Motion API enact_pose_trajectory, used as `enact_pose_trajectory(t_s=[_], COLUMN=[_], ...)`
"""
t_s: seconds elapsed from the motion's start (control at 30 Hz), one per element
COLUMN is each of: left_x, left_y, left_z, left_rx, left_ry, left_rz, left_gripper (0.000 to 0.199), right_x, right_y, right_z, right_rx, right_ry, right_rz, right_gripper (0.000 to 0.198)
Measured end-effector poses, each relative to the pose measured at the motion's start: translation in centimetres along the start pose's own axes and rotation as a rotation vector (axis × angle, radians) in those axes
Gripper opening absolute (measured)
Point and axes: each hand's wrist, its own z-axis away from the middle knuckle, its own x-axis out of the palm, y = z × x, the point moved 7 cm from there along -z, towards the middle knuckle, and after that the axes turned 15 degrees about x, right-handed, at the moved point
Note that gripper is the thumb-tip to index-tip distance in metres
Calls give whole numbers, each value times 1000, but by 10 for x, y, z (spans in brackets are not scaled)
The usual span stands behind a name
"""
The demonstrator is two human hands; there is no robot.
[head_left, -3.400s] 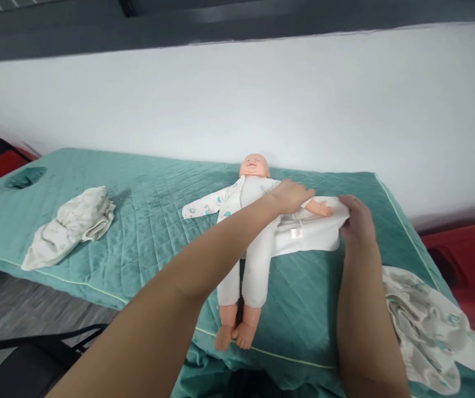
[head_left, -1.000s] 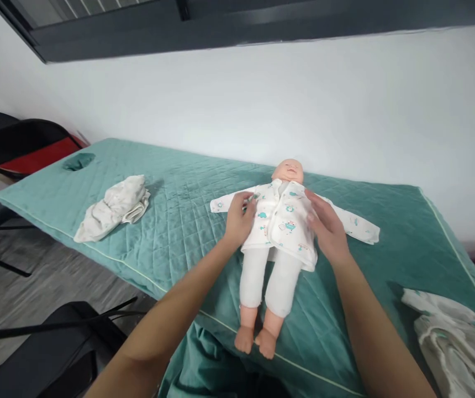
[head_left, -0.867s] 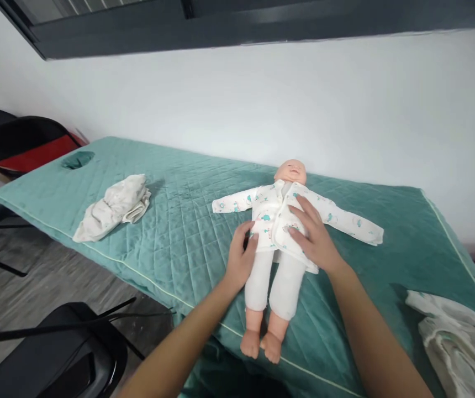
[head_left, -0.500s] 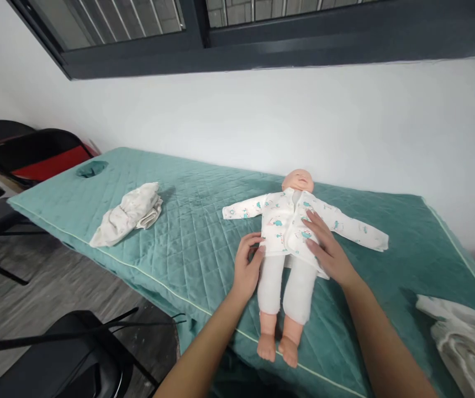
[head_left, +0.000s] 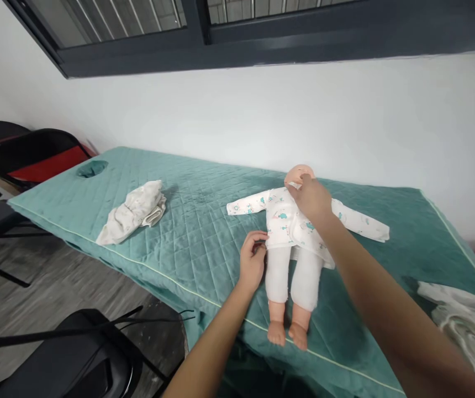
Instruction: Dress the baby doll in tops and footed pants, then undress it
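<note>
Beside the doll point(head_left: 278, 276): left hand point(head_left: 253, 258) half-open at jacket point(head_left: 280, 220) hem | by doll's neck: right hand point(head_left: 314, 198), grip unclear | risk: one-sided tug could skew jacket

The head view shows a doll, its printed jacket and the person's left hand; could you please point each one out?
Doll point(head_left: 278, 272): head view, on one of its white legs.
Printed jacket point(head_left: 288, 223): head view, on the front.
Left hand point(head_left: 252, 265): head view, on the middle of the hand.

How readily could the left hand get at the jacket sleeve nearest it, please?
Probably yes: the left hand is beside the jacket, and only quilted cover shows between it and that sleeve.
</note>
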Motion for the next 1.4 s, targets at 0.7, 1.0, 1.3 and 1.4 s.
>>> enact_pose_trajectory(t_s=[0.7, 1.0, 1.3, 1.4], left_x=[1, -3, 9, 10], left_y=[-8, -14, -4, -3], left_z=[11, 19, 20, 21], left_rx=[-8, -70, 39, 64], left_ry=[-112, -171, -310, -316], left_rz=[-2, -45, -225, -329], left_gripper=[38, 36, 50, 45], right_x=[-39, -44, -41, -37], right_y=[52, 92, 143, 155], right_z=[124, 169, 152, 151], right_rx=[-298, -393, 32, 144], right_ry=[67, 45, 122, 106], right_rz=[-273, -314, -581, -650], right_gripper=[34, 36, 16, 13])
